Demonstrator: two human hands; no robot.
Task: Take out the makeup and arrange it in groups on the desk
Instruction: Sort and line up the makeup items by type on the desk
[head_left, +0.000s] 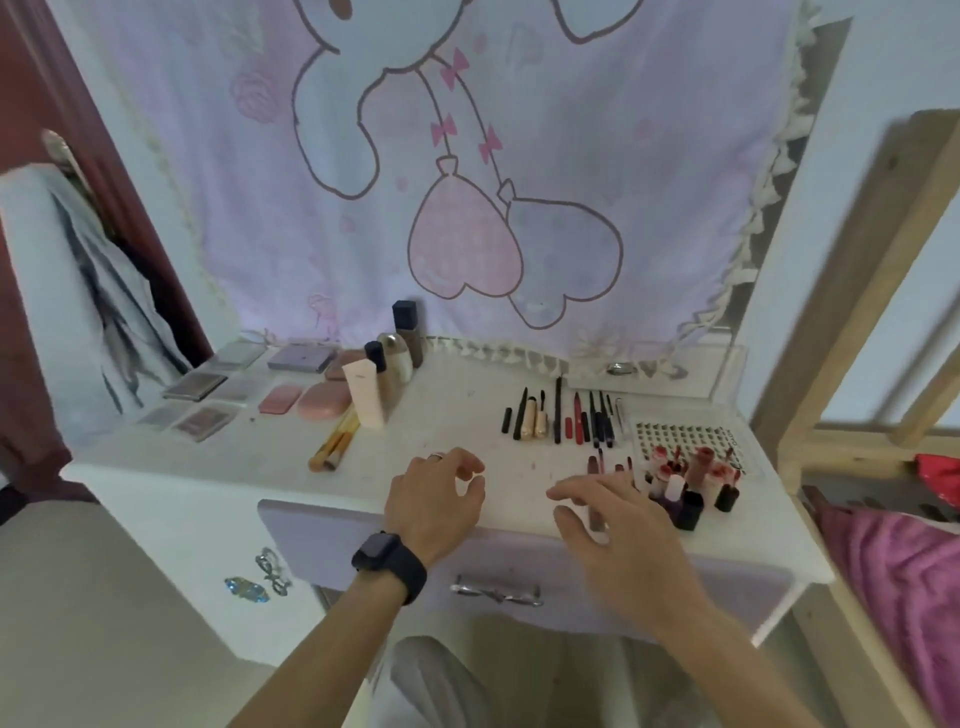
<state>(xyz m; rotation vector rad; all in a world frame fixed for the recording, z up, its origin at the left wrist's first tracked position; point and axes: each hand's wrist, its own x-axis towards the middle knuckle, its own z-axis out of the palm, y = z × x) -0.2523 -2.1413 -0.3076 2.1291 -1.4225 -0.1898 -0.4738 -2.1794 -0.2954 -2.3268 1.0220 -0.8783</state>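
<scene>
Two hands hover over the desk (457, 415): left hand (436, 499) loosely curled, empty; right hand (618, 525) spread, gripping nothing, beside the lipsticks (691, 506). Far left lie palettes (208, 395); pencils (571, 415) behind.

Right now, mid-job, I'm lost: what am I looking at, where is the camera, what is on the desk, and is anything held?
No machine here: a person's two bare hands, filmed by one camera on their head, looking down. On the white desk are palettes far left, bottles, brushes, a row of pencils and lip tubes at right. The left hand, with the watch, holds nothing. The right hand hovers over a tube; blur hides whether it grips it.
</scene>
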